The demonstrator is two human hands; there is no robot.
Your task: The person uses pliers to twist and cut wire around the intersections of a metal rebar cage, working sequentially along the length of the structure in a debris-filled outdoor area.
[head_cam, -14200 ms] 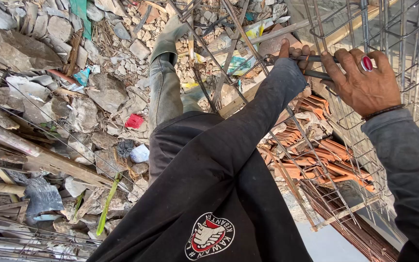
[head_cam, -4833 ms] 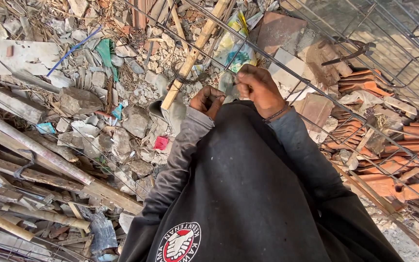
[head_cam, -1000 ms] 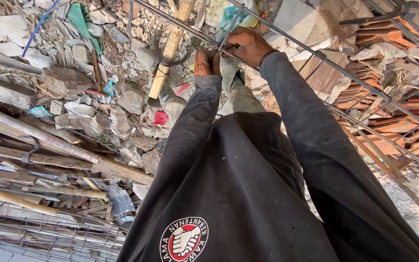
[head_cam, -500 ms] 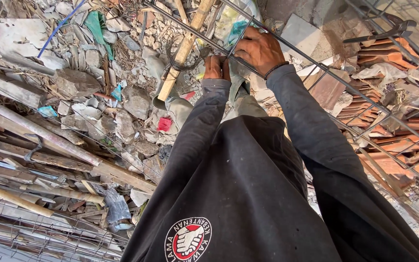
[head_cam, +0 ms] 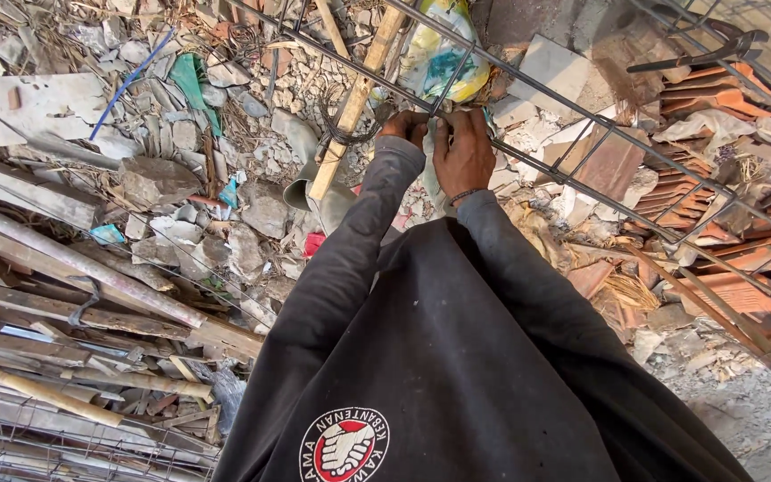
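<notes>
A steel rebar cage [head_cam: 582,183] runs diagonally from the top middle to the right edge, made of long dark bars crossed by thinner stirrups. Both hands meet at one bar crossing near the top middle. My left hand [head_cam: 406,128] is curled closed at the bar, fingers mostly hidden behind the sleeve. My right hand [head_cam: 462,153] grips the same long bar beside a stirrup, with a thin band at the wrist. Whether either hand also holds tie wire or a tool is hidden. Black sleeves and a black shirt with a round red emblem fill the lower frame.
Rubble lies below: broken concrete chunks [head_cam: 153,178], a wooden pole [head_cam: 350,107], long poles and planks [head_cam: 73,268] at left, orange roof tiles [head_cam: 716,205] at right, a yellow-blue plastic bag [head_cam: 443,54], and more rebar mesh [head_cam: 29,437] at bottom left.
Over the last second the hands stayed together on the bar crossing; the view shifted slightly, bringing them lower in the frame. Much earlier, the right hand gripped the cage farther right.
</notes>
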